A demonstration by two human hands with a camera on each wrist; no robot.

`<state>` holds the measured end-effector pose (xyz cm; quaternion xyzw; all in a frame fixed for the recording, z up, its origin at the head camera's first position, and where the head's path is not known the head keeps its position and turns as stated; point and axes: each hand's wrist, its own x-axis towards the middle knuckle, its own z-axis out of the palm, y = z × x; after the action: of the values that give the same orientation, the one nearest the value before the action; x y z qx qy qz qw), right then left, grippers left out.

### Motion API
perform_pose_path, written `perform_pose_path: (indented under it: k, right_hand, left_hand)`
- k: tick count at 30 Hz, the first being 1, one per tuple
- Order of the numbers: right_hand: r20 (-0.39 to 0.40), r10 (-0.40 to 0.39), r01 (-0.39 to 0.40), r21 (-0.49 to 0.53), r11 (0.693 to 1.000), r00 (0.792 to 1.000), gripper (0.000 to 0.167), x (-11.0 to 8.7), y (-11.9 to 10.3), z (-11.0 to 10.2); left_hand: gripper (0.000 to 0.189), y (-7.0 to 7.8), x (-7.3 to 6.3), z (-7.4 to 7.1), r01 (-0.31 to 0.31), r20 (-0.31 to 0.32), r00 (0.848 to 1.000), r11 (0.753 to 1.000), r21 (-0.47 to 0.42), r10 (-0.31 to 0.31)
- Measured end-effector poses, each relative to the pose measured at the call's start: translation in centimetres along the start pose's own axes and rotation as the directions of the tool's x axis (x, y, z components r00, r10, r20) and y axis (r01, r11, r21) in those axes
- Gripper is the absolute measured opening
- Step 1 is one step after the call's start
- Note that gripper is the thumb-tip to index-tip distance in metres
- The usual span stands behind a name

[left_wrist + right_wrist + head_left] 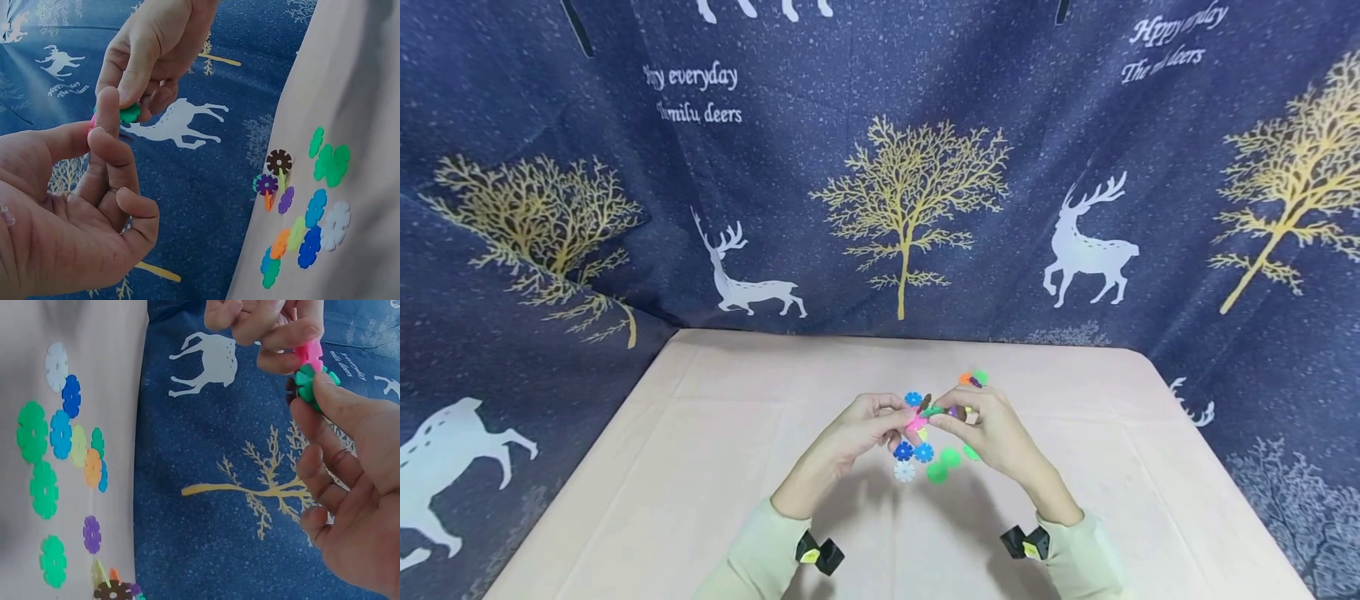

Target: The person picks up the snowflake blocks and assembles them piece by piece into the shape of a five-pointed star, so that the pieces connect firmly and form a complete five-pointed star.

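Note:
Both hands meet in the air above the table in the head view. Between thumb and fingers my left hand (863,429) pinches a pink snowflake disc (310,352), largely covered by the fingers. My right hand (992,429) pinches a green snowflake disc (306,379) right against the pink one. A dark brown snowflake disc (291,391) stands at an angle beside the green one, partly hidden by it in the right wrist view. In the left wrist view, fingers of both hands cover most of the green piece.
Loose discs lie on the pale tablecloth (737,467) below the hands: white (55,367), dark blue (71,395), orange (93,467), purple (92,534) and several green. A joined cluster with a brown disc (279,162) lies farther off. Dark blue cloth (910,75) hangs behind.

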<state>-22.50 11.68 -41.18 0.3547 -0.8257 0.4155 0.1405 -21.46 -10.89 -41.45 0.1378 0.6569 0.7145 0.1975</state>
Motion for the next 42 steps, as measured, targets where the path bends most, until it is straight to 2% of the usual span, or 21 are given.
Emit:
perform_pose_path:
  k: [7,12,21,30,36,39,42]
  right_hand:
    - [0.002,0.037,-0.037,-0.023,0.999,0.999,0.008,-0.3,0.4,-0.3]
    - [0.0,0.097,-0.097,-0.031,0.995,0.995,0.008,-0.4,1.0,-0.4]
    - [-0.085,0.189,-0.194,-0.053,0.98,0.978,0.007,-0.6,1.7,-1.0]
    - [-0.146,0.314,-0.329,-0.099,0.939,0.938,0.013,-0.6,3.3,-1.9]
    - [-0.189,0.405,-0.433,-0.14,0.89,0.894,0.015,-0.9,4.7,-2.3]
    - [-0.217,0.426,-0.466,-0.194,0.863,0.879,0.014,-1.1,5.2,-2.4]
    - [-0.252,0.445,-0.503,-0.25,0.827,0.859,0.015,-1.3,5.7,-2.4]
  left_hand:
    - [0.014,-0.4,0.3,-0.1,0.017,-0.005,1.0,1.0,0.01,-0.017]
    - [0.021,-0.6,0.5,-0.1,0.025,-0.025,0.999,0.998,0.049,-0.024]
    - [0.02,-1.5,1.0,-0.7,0.019,-0.052,0.999,0.988,0.153,-0.011]
    - [0.021,-2.6,2.0,-1.9,0.044,-0.096,0.995,0.98,0.192,-0.026]
    - [0.024,-3.7,3.1,-2.8,0.086,-0.154,0.986,0.976,0.198,-0.055]
    - [0.026,-4.1,3.6,-3.1,0.111,-0.16,0.984,0.972,0.208,-0.078]
    - [0.024,-4.4,3.9,-3.3,0.137,-0.168,0.981,0.957,0.254,-0.096]
